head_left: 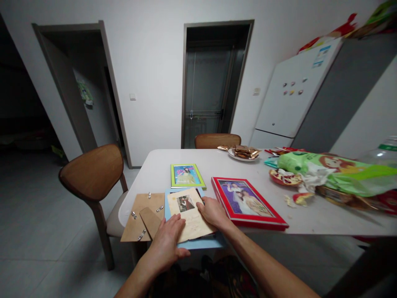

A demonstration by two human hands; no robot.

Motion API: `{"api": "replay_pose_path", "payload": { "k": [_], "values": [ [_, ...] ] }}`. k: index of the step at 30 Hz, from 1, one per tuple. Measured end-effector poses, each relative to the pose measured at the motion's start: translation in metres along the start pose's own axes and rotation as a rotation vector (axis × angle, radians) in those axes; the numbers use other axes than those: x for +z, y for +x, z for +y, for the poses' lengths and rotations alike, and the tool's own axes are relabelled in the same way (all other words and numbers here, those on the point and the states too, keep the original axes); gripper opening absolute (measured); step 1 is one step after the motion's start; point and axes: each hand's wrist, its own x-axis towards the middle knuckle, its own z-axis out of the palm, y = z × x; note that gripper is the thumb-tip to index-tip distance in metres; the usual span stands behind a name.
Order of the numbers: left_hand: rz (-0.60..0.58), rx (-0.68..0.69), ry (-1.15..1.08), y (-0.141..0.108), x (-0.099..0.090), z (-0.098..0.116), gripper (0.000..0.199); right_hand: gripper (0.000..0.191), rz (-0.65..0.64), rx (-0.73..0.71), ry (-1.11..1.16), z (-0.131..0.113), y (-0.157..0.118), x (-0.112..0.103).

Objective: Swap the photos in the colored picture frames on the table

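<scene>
A cream card [192, 221] with a small printed picture lies over a light-blue sheet [214, 241] at the table's near edge. My left hand [167, 240] rests along the card's lower left side, fingers stretched and thumb apart. At the card's right edge, my right hand [212, 212] has its thumb and curled fingers closed on it. Left of them is a brown backing board [141, 211] with metal clips and a stand flap. Beyond the card is a green picture frame [186, 176]. Beside my right hand lies a red picture frame [246, 200], picture side up.
On the white table [155, 165], a plate of wrapped snacks [243, 153] stands at the back. To the right are a cut pomegranate [283, 177], peel pieces, tissue and a green plastic bag [350, 171]. Wooden chairs [93, 171] stand at the left and far side.
</scene>
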Motion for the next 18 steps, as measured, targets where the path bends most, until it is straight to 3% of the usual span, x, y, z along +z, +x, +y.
{"api": "replay_pose_path", "payload": {
  "k": [13,18],
  "values": [
    [0.001,-0.002,-0.003,0.0006,-0.0009,0.0008,0.076,0.034,-0.012,0.027,-0.085,-0.0033,-0.0031,-0.0030],
    [-0.004,-0.010,-0.011,0.0003,-0.0013,0.0017,0.076,0.031,0.016,0.039,0.012,-0.0003,-0.0017,-0.0039]
  ]
}}
